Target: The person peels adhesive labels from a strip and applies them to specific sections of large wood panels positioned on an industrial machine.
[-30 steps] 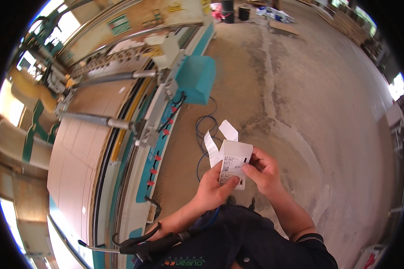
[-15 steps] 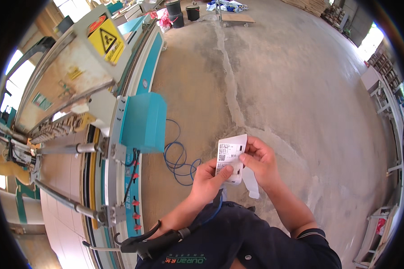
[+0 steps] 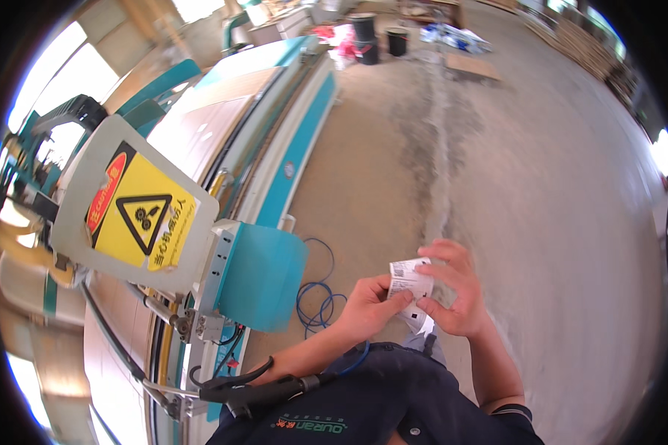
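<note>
My left hand [image 3: 372, 308] grips a strip of white printed labels [image 3: 402, 285], its thumb pressed on their face. On the other side of the strip, my right hand [image 3: 456, 293] has its fingers apart and raised. Its thumb tip is at the labels' edge, and I cannot tell whether it touches them. Part of the strip hangs below the hands. A black tool [image 3: 274, 393] with a thin metal tube lies by my left forearm, against my dark shirt. A blue hose runs beside it.
A long white and teal machine [image 3: 304, 141] stands along my left, with a teal cover [image 3: 263, 274] and a yellow warning sign [image 3: 142, 211]. A blue hose [image 3: 315, 315] is coiled on the floor. Farther off are black buckets [image 3: 397, 42], a flat board [image 3: 473, 67] and stacked boards [image 3: 579, 48].
The view has turned left, so the machine fills more of it. My right hand's fingers have spread and lifted from the labels, while my left hand keeps hold of them.
</note>
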Tool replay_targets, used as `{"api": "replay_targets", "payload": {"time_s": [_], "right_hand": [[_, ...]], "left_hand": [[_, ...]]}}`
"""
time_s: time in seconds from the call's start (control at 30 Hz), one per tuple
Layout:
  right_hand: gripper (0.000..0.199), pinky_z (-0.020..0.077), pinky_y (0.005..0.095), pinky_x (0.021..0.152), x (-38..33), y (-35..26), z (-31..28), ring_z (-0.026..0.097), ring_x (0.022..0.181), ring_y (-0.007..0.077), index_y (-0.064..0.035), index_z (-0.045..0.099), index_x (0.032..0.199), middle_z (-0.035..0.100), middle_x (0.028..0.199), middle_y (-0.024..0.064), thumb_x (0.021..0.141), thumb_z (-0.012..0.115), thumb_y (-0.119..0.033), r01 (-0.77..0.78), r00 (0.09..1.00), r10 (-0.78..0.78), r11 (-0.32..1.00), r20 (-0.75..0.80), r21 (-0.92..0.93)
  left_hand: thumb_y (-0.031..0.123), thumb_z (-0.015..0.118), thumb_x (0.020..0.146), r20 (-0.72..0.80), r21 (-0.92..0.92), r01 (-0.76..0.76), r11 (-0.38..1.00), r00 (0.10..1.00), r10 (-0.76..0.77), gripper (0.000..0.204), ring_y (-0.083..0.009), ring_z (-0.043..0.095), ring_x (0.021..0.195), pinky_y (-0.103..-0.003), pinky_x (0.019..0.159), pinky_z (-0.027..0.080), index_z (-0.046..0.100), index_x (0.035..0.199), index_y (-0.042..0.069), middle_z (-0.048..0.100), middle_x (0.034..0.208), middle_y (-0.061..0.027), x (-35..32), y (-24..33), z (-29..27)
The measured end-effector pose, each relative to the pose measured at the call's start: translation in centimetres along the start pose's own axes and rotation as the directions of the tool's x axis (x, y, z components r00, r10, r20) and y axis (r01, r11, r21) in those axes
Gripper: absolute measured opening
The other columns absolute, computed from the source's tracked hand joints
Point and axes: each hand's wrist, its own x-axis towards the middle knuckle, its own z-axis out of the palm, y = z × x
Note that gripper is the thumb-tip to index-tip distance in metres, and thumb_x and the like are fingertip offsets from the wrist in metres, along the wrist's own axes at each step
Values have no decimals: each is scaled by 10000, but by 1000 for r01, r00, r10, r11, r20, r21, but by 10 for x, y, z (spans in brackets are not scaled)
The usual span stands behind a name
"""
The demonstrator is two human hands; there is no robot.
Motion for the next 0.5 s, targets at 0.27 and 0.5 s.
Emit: {"api": "replay_targets", "payload": {"time_s": [0.27, 0.5], "right_hand": [[216, 472, 294, 717, 171, 162, 7, 606, 780, 223, -3, 649, 868, 632, 811, 109, 662, 660, 63, -76, 992, 4, 807, 123, 586], [109, 464, 248, 683, 304, 248, 98, 582, 772, 116, 36, 632, 849, 644, 823, 75, 749, 666, 5, -493, 839, 11, 437, 544, 752]], "left_hand": [[83, 627, 820, -266, 384, -135, 913, 931, 249, 208, -87, 559, 807, -262, 717, 465, 592, 999, -15, 619, 877, -37, 157, 61, -29], [54, 566, 792, -573, 225, -168, 960, 774, 270, 205, -82, 531, 751, -253, 666, 446, 587, 981, -22, 600, 809, -34, 234, 91, -124]]}}
